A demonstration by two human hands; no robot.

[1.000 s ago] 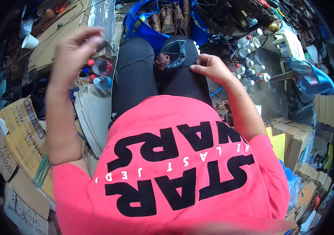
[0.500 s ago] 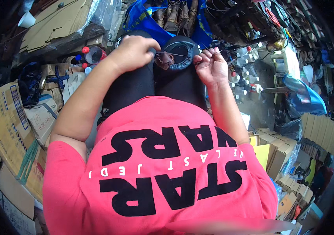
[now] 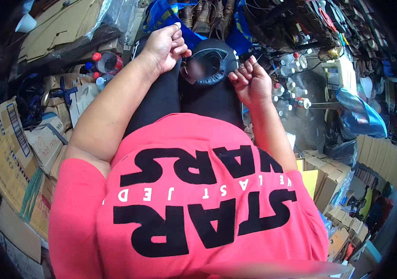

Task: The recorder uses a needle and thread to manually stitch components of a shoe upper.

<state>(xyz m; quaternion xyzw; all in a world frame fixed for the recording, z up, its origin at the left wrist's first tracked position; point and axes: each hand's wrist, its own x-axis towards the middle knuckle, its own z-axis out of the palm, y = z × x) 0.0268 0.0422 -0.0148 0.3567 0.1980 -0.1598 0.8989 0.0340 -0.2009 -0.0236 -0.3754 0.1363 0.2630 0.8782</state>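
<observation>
On my black-clad knees lies a dark leather shoe upper [image 3: 216, 78], with a row of stitches or gathers along its curved edge. A blurred brown piece [image 3: 194, 69] sits at its left side. My left hand [image 3: 165, 49] is raised to the left of the upper, fingers curled and the thumb and index finger pressed together. Off the right edge of the upper is my right hand [image 3: 254, 81], palm turned up, its fingers bent in a pinch. Whatever either hand grips is too fine to make out.
Beyond my knees a blue bag [image 3: 166, 16] holds brown shoe lasts [image 3: 203, 21]. Several plastic bottles [image 3: 287, 86] stand on the right, near a blue plastic bag [image 3: 361, 111]. Cardboard boxes [image 3: 7, 144] are stacked on the left, with red-capped bottles [image 3: 107, 63] beyond them.
My left hand has moved up and turned from palm down over the upper to a raised pinch. The thin strand seen across the upper before no longer shows clearly. My right hand has shifted slightly.
</observation>
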